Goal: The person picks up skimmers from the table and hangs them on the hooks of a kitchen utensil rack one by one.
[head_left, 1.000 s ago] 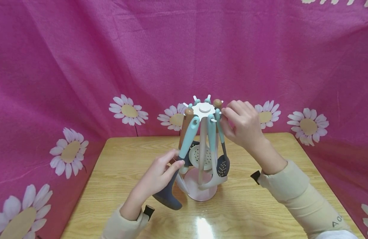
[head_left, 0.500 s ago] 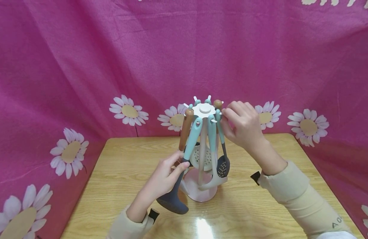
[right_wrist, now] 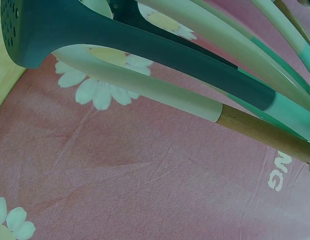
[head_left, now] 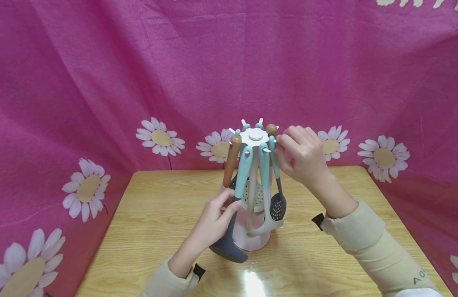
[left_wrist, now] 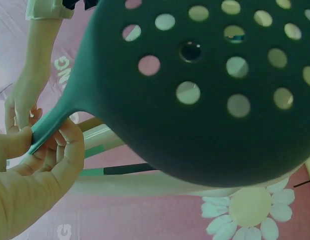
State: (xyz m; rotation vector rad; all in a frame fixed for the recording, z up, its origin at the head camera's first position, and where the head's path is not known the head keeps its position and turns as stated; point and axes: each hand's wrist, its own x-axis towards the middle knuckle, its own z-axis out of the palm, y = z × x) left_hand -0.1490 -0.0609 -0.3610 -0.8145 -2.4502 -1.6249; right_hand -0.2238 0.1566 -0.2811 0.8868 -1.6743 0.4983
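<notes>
My left hand (head_left: 213, 218) pinches a dark skimmer (head_left: 229, 251) by its neck, just below the mint handle. The skimmer's handle end is up at a hook of the white rotating utensil rack (head_left: 256, 135); whether it hangs on the hook I cannot tell. In the left wrist view the perforated skimmer head fills much of the picture, thumb and fingers on its stem. My right hand (head_left: 303, 154) has curled fingers at a hook on the rack's right side, beside a small dark slotted spoon (head_left: 277, 206); its fingertips are partly hidden. The right wrist view shows no hand.
A wooden-handled utensil (head_left: 232, 161), a pale mint-handled utensil (head_left: 264, 169) and a pale perforated skimmer (head_left: 254, 196) hang around the rack. Its round base (head_left: 251, 243) stands on the wooden table (head_left: 158, 185). Behind rises a magenta cloth (head_left: 229, 74) with daisies.
The left hand and the dark skimmer have moved to the right, and the skimmer's handle has come more upright, its top nearer the front hook. The right hand has stayed put.
</notes>
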